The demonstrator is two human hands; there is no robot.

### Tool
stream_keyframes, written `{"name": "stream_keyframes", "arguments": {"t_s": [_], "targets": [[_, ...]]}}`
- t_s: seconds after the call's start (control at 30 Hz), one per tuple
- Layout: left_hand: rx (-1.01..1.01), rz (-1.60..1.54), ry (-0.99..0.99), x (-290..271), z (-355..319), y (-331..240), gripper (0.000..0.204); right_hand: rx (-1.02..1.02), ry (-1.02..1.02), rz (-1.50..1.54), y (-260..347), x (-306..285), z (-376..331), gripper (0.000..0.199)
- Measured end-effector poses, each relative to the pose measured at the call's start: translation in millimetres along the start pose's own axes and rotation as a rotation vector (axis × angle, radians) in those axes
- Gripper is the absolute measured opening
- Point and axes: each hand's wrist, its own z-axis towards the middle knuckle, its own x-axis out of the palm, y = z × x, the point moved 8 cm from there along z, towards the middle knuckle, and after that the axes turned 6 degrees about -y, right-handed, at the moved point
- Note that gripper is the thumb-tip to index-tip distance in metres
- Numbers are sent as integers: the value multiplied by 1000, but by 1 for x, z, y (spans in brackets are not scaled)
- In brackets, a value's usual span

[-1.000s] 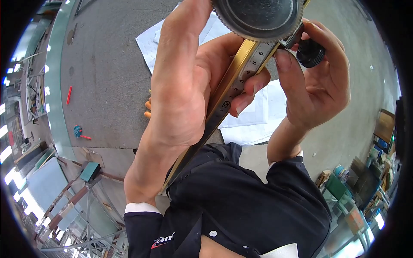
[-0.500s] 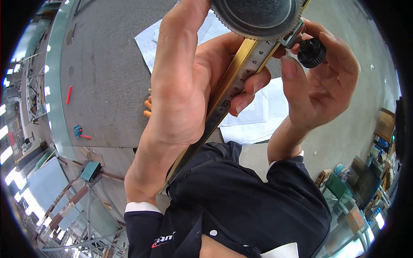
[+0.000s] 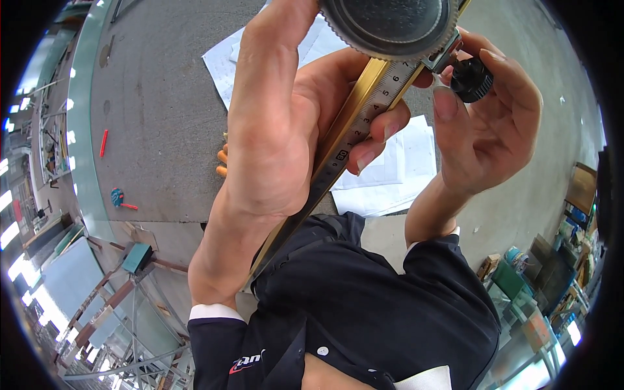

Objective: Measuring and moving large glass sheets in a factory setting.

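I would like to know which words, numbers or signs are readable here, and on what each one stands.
Gold-edged ruler in the left hand: dark scale numbers, several clearly legible; I do not copy them out.
Dark shirt: white lettering with a red mark, only partly visible; also not copied.
White papers: I cannot make out any text.
Background things: too small or blurred to read.

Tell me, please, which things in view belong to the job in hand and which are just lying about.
In use:
- gold scaled bar, in left hand
- round toothed disc
- black knob, at right hand

Apparently lying about:
- papers
- red stick
- blue item
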Motion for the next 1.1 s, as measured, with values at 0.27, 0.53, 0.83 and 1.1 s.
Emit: {"name": "stream_keyframes", "arguments": {"t_s": [0.27,0.53,0.83,1.1], "targets": [[9,-12,2,-2,-1,1,104,16,-42,30,1,2,0,47],[19,-23,6,-4,0,2,103,48,-80,-12,3,-2,-1,42],[29,-30,7,-4,2,3,101,159,-156,-184,11,-2,4,39],[37,-43,9,-2,9,6,100,254,-228,-207,-2,-11,-2,48]]}}
